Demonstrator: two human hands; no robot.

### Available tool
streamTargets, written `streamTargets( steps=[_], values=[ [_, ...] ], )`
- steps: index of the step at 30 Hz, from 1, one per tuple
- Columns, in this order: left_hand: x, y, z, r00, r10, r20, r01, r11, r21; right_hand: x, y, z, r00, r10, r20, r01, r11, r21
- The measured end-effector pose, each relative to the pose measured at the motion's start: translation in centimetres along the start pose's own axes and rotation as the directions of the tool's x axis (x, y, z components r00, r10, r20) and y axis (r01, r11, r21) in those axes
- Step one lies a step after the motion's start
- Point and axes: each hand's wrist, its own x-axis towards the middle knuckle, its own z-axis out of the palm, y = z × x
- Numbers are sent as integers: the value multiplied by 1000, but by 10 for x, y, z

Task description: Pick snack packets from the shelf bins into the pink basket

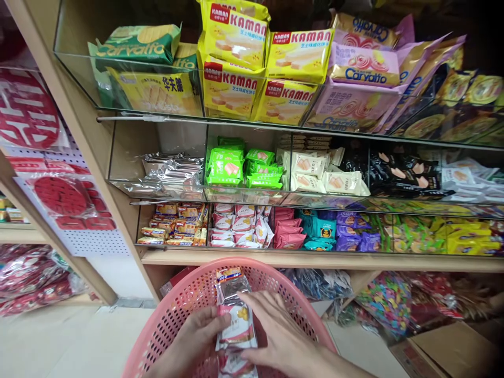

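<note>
Over a pink perforated plastic basket [149, 325], both my hands are on a short row of small wrapped snack packets. My left hand [197, 333] grips the left edge of a pink-and-white snack packet [236, 321], thumb on its face. My right hand [279, 325] curves around the right side, its fingertips by a silver packet [232, 290] and its thumb lower down near another pink-and-white packet [238, 365]. At the far end of the row sits an orange-and-blue packet [229, 273]. The undersides of the packets are hidden.
Ahead, clear-fronted shelf bins hold silver packets [173, 170], green packets [225, 167], pink-and-white packets [242, 223] and orange packets [179, 223]. Large yellow wafer packs [232, 86] stand on top. The wooden shelf edge [354, 258] lies behind the basket; a cardboard box [449, 349] is at lower right.
</note>
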Motion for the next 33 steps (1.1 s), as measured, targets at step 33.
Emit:
streamTargets(
  steps=[33],
  values=[
    [2,10,-13,961,275,-43,-216,834,508,3,28,28,980,-149,-135,116,967,-227]
  ],
)
